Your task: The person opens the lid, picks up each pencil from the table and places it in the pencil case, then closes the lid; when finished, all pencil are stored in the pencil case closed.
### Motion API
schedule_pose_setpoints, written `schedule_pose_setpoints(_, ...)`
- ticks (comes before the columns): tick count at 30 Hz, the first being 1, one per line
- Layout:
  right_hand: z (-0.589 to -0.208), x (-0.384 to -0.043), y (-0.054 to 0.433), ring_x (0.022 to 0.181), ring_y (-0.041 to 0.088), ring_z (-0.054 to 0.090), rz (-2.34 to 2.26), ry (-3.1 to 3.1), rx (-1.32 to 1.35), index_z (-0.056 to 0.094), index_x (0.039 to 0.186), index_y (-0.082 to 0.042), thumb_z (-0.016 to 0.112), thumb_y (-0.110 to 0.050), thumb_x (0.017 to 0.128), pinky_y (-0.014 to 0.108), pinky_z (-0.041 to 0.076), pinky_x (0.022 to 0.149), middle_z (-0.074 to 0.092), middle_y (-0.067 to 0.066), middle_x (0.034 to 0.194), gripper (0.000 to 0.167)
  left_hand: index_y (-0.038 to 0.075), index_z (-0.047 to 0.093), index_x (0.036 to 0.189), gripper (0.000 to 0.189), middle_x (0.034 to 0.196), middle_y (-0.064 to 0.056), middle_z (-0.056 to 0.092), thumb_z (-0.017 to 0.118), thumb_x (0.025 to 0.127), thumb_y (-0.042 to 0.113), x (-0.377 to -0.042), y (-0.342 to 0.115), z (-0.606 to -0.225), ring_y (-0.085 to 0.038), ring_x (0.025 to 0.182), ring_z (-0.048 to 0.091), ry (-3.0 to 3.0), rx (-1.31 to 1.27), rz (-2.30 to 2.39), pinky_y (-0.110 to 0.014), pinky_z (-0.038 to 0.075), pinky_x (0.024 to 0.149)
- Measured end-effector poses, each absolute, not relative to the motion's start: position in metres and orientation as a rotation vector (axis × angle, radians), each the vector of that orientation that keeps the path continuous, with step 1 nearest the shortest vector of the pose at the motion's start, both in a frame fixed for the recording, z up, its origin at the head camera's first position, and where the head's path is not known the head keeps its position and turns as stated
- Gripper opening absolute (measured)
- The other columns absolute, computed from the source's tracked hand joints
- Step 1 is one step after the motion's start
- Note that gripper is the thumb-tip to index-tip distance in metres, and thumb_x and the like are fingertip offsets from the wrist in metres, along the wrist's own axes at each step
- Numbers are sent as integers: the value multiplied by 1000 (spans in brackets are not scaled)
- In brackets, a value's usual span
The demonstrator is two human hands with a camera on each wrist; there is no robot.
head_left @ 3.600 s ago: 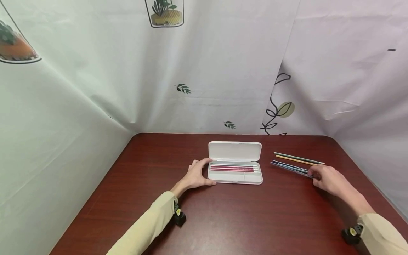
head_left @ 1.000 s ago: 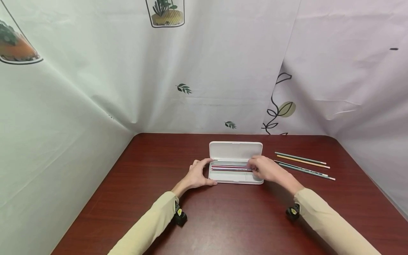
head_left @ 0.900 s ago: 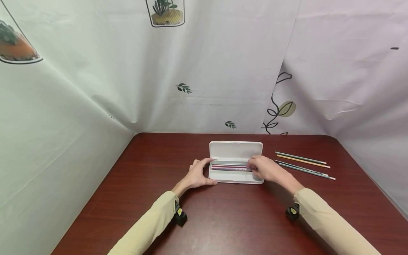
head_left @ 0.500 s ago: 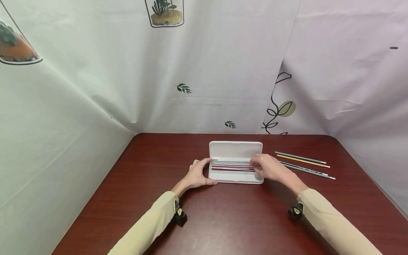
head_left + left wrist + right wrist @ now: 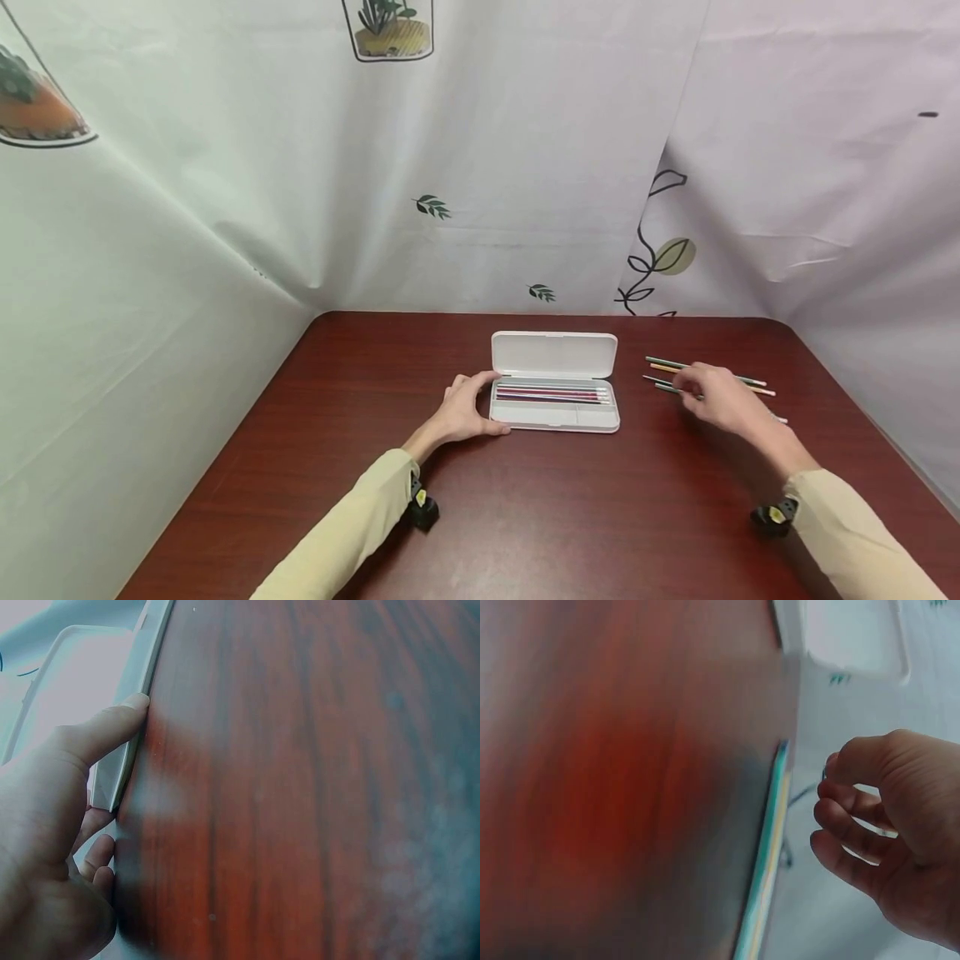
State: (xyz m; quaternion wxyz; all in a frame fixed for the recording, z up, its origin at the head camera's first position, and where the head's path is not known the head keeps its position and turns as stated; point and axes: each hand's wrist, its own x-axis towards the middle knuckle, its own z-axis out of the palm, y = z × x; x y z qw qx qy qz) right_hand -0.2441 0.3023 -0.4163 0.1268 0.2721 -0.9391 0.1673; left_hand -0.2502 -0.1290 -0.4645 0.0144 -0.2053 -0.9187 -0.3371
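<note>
An open white pencil case (image 5: 536, 416) stands mid-table, its lid (image 5: 553, 356) raised at the back. Several grey, red and dark pencils (image 5: 551, 393) lie side by side in its rear compartment. My left hand (image 5: 461, 410) grips the case's left end, thumb at the front edge and fingers behind; the left wrist view shows the thumb (image 5: 112, 731) against the rim. My right hand (image 5: 720, 402) is over the loose pencils at right, fingers loosely bent and nothing visibly held. Beneath it lie two bluish pencils (image 5: 667, 387), partly hidden by the hand.
A green pencil (image 5: 662, 361) and a yellow pencil (image 5: 763, 391) lie behind the right hand on the dark red wooden table (image 5: 555, 517). White printed cloth (image 5: 480, 167) hangs along the back and both sides.
A dark pencil from the right-hand group now lies in the case, in front of the red ones. My right hand has left it and moved right to the loose pencils. The left hand stays put.
</note>
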Motion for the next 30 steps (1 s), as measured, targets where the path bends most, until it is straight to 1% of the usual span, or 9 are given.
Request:
schedule_pose_setpoints(4,-421,-237,328,71,20,53,454,-2837,644,70,92,-2,74,3,78,42,45,60,59,2,82,16,14,54,141,90,120,-7,61,94,64,35,-250,-129,-464,-25,111,45,-2853,-638,-1055,-44,32,95)
schedule_pose_setpoints(7,-423,-232,344,73,25,57,435,-2886,554,70,92,-3,74,2,78,46,46,59,59,5,84,16,13,54,141,90,120,-7,61,94,64,35,-250,-129,-465,-26,112,45,-2851,-645,-1056,-45,32,95)
schedule_pose_setpoints(10,-426,-229,357,77,31,58,413,-2901,511,69,90,-2,73,3,76,51,47,61,60,9,86,16,14,54,141,90,120,-7,61,94,64,35,-250,-129,-466,-26,111,45,-2849,-647,-1056,-45,32,95)
schedule_pose_setpoints(14,-429,-226,369,80,34,57,387,-2909,483,68,89,-1,71,3,75,53,47,62,58,13,88,15,14,53,142,90,120,-7,60,94,64,35,-251,-129,-466,-26,112,45,-2853,-645,-1052,-45,32,95)
schedule_pose_setpoints(18,-431,-225,373,81,36,57,384,-2920,470,68,89,0,70,3,75,54,47,63,59,16,91,15,14,53,142,91,121,-6,60,94,64,36,-250,-130,-466,-26,112,45,-2859,-646,-1049,-44,32,95)
schedule_pose_setpoints(24,-430,-225,375,82,37,58,392,-2930,462,68,88,-1,70,4,75,55,46,63,60,15,90,14,13,53,142,90,123,-7,60,93,64,35,-250,-130,-465,-26,112,45,-2850,-652,-1066,-45,32,95)
schedule_pose_setpoints(30,-431,-225,375,86,40,61,395,-2971,420,68,93,0,70,4,76,58,47,65,63,17,93,17,13,53,142,90,124,-7,60,93,65,36,-251,-130,-465,-27,113,45,-2856,-658,-1048,-46,31,96)
